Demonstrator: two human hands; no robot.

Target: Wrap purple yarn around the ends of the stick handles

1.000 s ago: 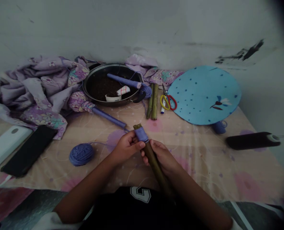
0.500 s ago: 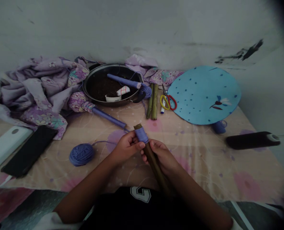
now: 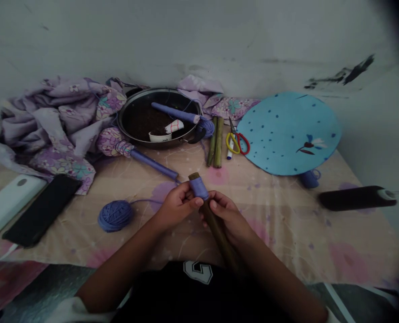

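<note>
My left hand [image 3: 177, 206] grips the upper end of a brown-green bamboo stick [image 3: 218, 237], with its fingers curled against a band of purple yarn [image 3: 199, 188] wound near the tip. My right hand [image 3: 226, 216] holds the stick just below that band, and the lower end runs down toward my chest. A ball of purple yarn [image 3: 115, 216] lies on the bedsheet to the left of my hands. A thin strand leads from it toward the wrapped band.
A dark metal pan [image 3: 159, 91] holds soil and a yarn-wrapped stick. Crumpled floral fabric [image 3: 61, 116] lies to its left, and green sticks [image 3: 216, 142], scissors [image 3: 237, 143] and a round blue board [image 3: 287, 133] lie to its right. A black phone [image 3: 41, 211] and a black roller [image 3: 356, 198] flank the sheet.
My right hand has slid slightly up the stick toward the yarn band. My left hand and the stick have barely moved.
</note>
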